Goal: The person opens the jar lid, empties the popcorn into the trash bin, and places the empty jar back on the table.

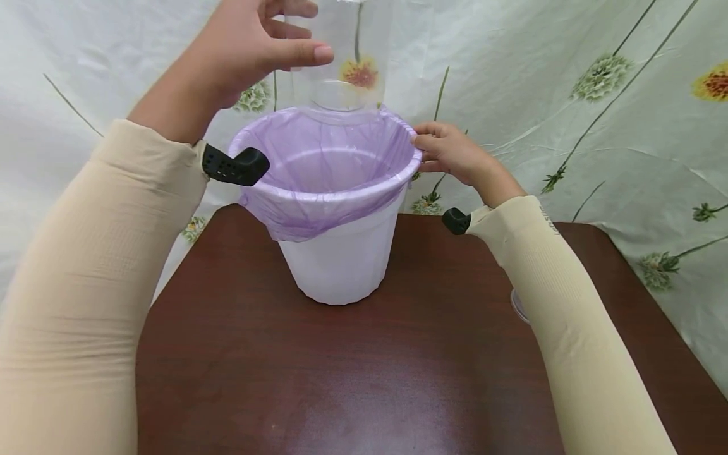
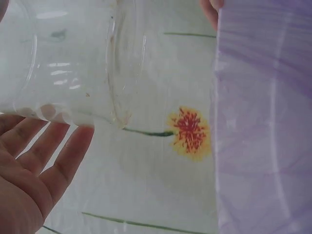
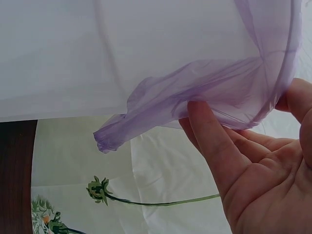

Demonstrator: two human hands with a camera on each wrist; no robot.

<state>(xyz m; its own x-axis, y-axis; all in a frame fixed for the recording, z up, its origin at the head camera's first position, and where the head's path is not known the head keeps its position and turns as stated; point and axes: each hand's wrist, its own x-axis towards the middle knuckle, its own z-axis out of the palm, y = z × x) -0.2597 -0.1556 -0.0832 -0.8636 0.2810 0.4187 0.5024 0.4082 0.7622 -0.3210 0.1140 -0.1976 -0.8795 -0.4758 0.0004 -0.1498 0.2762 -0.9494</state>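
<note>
My left hand [image 1: 256,44] holds a clear, see-through cylindrical container [image 1: 335,88] upright over the back of the bin's mouth. In the left wrist view, fingers [image 2: 73,151] lie along the side of the container [image 2: 68,73], and brownish marks show near its end. A white bin [image 1: 341,265] stands on the table, lined with a thin purple bag [image 1: 296,218] that is folded over its rim. My right hand [image 1: 449,151] grips the bin's rim at the right, thumb at the lip. Its fingers press the overhanging bag [image 3: 224,87] from outside in the right wrist view.
The bin stands near the back of a dark brown table [image 1: 341,379]. A clear round object [image 1: 517,306] is partly hidden behind the right forearm. Behind the table hangs a white cloth [image 1: 512,63] printed with flowers. Black wrist cameras [image 1: 236,165] sit on both sleeves.
</note>
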